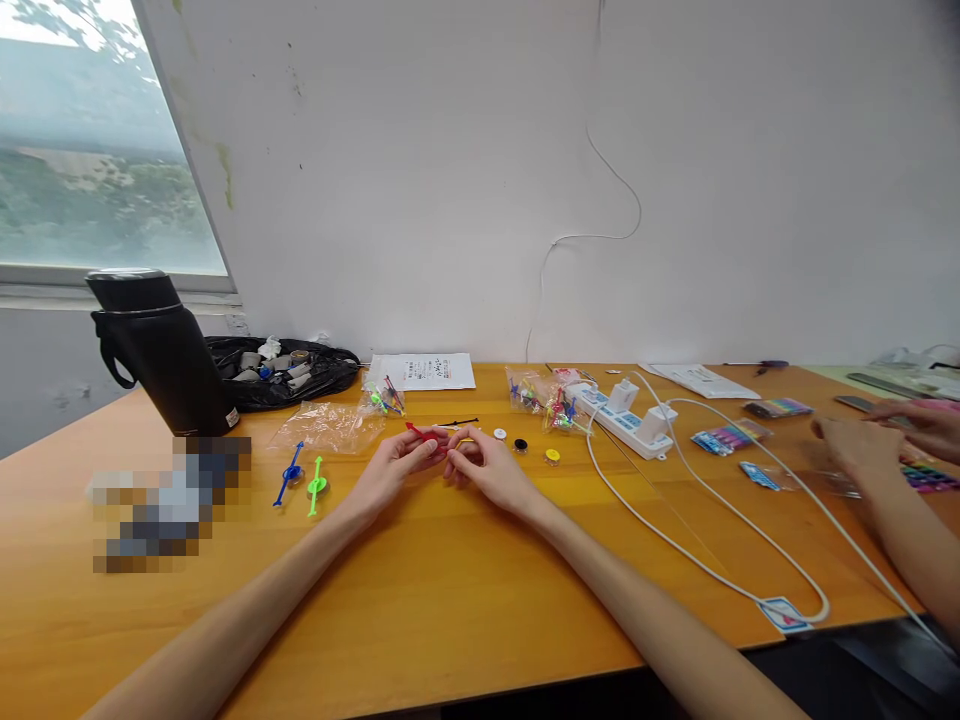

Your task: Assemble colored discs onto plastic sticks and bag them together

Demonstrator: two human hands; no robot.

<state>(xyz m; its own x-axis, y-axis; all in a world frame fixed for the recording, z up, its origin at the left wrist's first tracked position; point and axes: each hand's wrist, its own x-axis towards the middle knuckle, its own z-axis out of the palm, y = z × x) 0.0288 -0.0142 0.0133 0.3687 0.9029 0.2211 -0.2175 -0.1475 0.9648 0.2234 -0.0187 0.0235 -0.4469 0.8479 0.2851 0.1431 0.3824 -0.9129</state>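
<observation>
Both hands meet in the middle of the table (pixel 450 600), fingertips pinched together on one small red plastic piece (pixel 421 433). The left hand (pixel 397 465) has it between thumb and fingers, with a red tip poking out to the left, and the right hand (pixel 487 468) closes in on the other end, fingers curled. Wrists rest on the wood, probably to steady such a fiddly bit.

Just left of the left hand lie a blue stick piece (pixel 289 473) and a green stick piece (pixel 316 486), flat and side by side, looking finished with. Beyond them there's a crumpled clear bag (pixel 330 425), seemingly emptied. Just right of the right hand sits a row of little caps: white (pixel 499 434), black (pixel 520 444), yellow (pixel 553 456), near enough to grab. Farther right are a power strip (pixel 622 415) and its white cable (pixel 697 540), well apart from the hands.

At the far right edge another person's hands (pixel 870 440) work over their own coloured packets.
</observation>
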